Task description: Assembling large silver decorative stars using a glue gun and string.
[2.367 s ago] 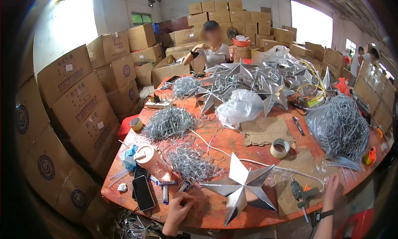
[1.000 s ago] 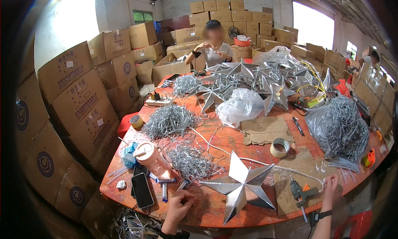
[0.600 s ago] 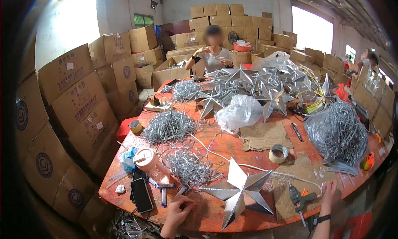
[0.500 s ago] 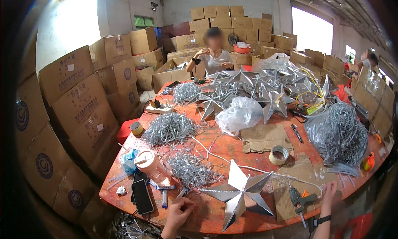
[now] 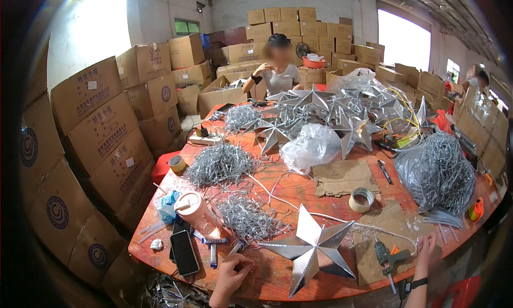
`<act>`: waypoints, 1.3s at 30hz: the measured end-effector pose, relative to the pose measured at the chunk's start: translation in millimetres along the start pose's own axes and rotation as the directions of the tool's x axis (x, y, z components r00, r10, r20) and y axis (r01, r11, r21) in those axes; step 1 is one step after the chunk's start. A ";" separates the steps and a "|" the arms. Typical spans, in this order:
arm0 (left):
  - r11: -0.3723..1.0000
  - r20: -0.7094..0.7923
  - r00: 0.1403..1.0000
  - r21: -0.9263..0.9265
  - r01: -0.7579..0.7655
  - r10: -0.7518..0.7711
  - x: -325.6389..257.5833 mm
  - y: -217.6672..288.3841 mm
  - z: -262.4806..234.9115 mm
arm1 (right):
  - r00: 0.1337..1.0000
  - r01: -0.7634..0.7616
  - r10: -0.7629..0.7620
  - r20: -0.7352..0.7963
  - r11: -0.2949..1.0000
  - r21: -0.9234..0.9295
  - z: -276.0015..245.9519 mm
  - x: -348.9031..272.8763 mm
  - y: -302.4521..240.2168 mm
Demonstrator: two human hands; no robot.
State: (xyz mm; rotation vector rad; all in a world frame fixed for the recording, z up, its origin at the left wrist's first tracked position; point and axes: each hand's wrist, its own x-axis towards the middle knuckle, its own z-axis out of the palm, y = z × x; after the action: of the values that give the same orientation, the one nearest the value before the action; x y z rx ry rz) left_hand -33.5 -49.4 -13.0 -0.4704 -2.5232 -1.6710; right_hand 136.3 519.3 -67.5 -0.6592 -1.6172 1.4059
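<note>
The left hand (image 5: pixel 233 269) grips a thin pen-like tool on the tabletop (image 5: pixel 278 278), just left of the silver star (image 5: pixel 312 247). The right hand (image 5: pixel 425 248) rests open-fingered beside the glue gun (image 5: pixel 388 255).
</note>
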 end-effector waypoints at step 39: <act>0.999 0.031 0.999 0.050 -0.012 0.011 0.7 -1.6 -1.4 | 1.000 -0.003 0.003 0.003 1.000 0.008 8.4 -5.6 -12.6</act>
State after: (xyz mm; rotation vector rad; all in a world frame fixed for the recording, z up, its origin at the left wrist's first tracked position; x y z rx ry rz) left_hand -34.8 -51.1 -13.7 -0.5097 -2.5726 -1.6041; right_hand 133.6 507.6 -56.7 -0.6556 -1.6125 1.4156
